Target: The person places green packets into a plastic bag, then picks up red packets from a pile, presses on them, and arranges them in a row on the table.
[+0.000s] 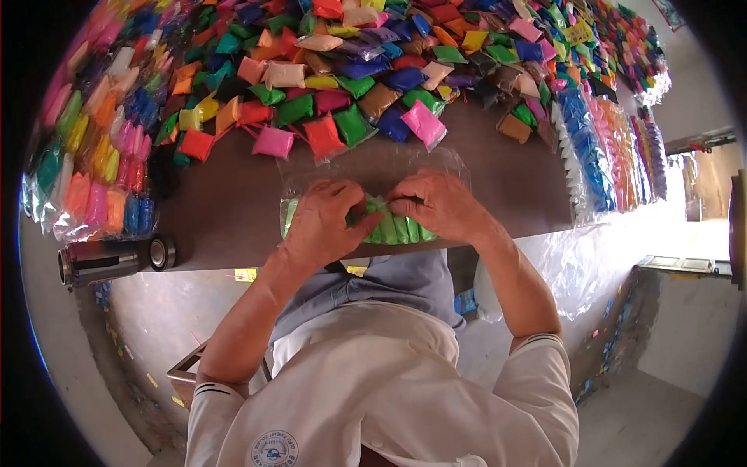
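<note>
A clear plastic bag [350, 165] lies near the table's front edge, with a row of light green packets [397, 228] in its near part. My left hand [327, 212] is closed at the bag's left side, its thumb and fingers pinching the plastic over the packets. On the other side my right hand [437, 204] has its fingers curled in and also pinches the plastic, close to the left fingertips. What exactly lies between the fingertips is partly hidden.
A large heap of small colourful packets [354, 86] covers the far table [513, 187]. Bagged rows of packets stand left [93, 187] and right [595, 156]. A metal flask [101, 263] and a round lid [162, 253] are at the left front edge.
</note>
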`<control>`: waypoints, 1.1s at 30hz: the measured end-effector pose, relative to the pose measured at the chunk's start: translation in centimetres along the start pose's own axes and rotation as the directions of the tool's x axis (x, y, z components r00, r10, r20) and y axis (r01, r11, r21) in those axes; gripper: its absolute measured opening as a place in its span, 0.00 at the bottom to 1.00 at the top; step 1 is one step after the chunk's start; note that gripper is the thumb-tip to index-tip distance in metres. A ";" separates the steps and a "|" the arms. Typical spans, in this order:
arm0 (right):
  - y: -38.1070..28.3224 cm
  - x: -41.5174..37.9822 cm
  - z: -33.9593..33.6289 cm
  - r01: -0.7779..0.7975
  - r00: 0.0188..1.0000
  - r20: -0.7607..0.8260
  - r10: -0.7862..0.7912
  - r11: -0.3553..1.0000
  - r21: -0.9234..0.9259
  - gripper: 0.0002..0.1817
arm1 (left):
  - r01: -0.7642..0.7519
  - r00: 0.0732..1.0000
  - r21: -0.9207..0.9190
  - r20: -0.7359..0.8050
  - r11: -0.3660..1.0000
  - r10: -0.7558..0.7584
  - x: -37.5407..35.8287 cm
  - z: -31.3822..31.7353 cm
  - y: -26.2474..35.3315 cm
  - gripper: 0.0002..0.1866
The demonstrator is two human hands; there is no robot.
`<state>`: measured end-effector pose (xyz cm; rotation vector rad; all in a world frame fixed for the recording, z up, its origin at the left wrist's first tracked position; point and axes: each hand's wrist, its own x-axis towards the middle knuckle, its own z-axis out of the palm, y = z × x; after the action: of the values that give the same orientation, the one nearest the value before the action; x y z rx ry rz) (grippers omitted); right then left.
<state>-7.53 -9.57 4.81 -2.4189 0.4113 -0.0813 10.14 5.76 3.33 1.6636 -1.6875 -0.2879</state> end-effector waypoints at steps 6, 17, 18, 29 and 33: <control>-1.0 -0.8 -2.2 -0.134 0.991 -0.012 0.135 0.987 0.087 0.12 | 0.044 0.999 -0.005 -0.017 0.999 -0.044 -0.3 0.4 -0.5 0.11; 0.4 0.4 -3.8 -0.335 0.941 0.004 0.338 0.931 0.147 0.12 | 0.061 0.995 0.002 -0.077 0.998 -0.061 -0.4 0.7 -0.4 0.09; 0.3 0.8 -3.6 -0.254 0.958 -0.107 0.266 0.960 0.114 0.13 | 0.067 0.995 0.005 -0.079 0.998 -0.066 -0.4 0.8 -0.4 0.09; 0.1 6.8 -0.8 0.021 0.993 -0.102 -0.057 0.945 -0.326 0.13 | 0.077 0.992 -0.024 -0.096 0.997 -0.079 -0.3 0.9 -0.2 0.12; -2.0 6.7 -3.0 -0.090 0.992 0.078 0.096 0.993 -0.076 0.12 | 0.046 0.993 0.004 -0.106 0.999 -0.045 -0.6 1.2 -0.6 0.10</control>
<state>-1.16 -12.04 8.14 -2.4602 0.4961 0.0740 9.82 5.83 1.93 1.6939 -1.5751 -0.2121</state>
